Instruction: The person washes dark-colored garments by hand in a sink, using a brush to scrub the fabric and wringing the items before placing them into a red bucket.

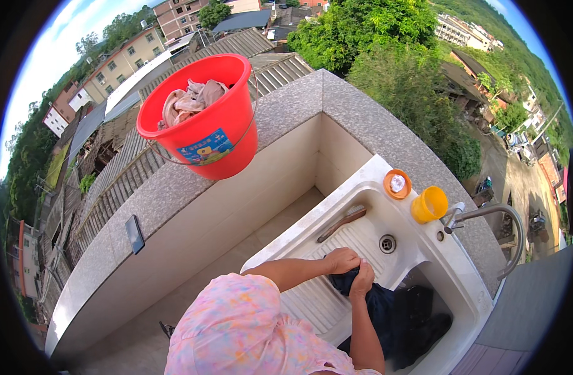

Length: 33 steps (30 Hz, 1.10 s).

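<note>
My left hand (343, 260) and my right hand (363, 280) meet over the ribbed washboard (310, 300) of a white laundry sink (299, 234). Both grip a bunched part of a dark wet garment (380, 304) between closed fingers. Its cloth hangs from my right hand over the divider into the deep basin, where more dark clothing (424, 323) lies. A brush with a wooden handle (342, 225) rests at the far side of the washboard, near the round drain (387, 243). Folds and fingers hide which part of the garment I hold.
A red bucket (235, 154) of clothes stands on the granite-topped parapet (291, 110), with a phone (134, 234) farther left. An orange dish (397, 184) holding a whitish lump, a yellow cup (429, 205) and a curved faucet (518, 234) line the sink's rim. Rooftops lie below, beyond the wall.
</note>
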{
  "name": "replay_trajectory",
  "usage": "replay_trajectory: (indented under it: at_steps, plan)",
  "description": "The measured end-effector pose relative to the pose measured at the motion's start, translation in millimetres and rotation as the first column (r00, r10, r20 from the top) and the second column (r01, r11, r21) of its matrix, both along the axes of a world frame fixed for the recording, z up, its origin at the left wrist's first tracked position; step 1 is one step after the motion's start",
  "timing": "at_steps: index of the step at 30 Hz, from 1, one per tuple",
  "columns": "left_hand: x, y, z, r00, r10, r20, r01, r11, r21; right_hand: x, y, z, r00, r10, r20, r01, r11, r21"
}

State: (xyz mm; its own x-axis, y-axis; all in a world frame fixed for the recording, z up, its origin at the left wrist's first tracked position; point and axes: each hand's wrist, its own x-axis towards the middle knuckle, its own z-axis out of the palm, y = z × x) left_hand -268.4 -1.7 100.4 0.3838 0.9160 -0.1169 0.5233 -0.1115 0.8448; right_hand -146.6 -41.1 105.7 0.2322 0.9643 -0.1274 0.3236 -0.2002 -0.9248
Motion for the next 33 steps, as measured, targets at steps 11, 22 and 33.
replay_trajectory:
  at_steps: [11,22,33]
  plan:
    - [0.8,4.2,-6.3,0.997,-0.032,0.073,0.025,0.995,0.095,1.4,2.6,-3.3,0.997,-0.063,0.033,0.064,0.998,-0.021]
    - [-5.5,5.1,-11.6,0.991,-0.098,0.086,0.093,0.994,0.065,-5.2,-2.1,10.4,0.984,-0.106,0.144,0.115,0.992,-0.051]
    - [-7.6,8.1,-15.7,0.984,-0.07,0.164,0.073,0.997,-0.014,-4.7,-1.4,9.6,0.978,-0.076,0.195,0.107,0.982,-0.157]
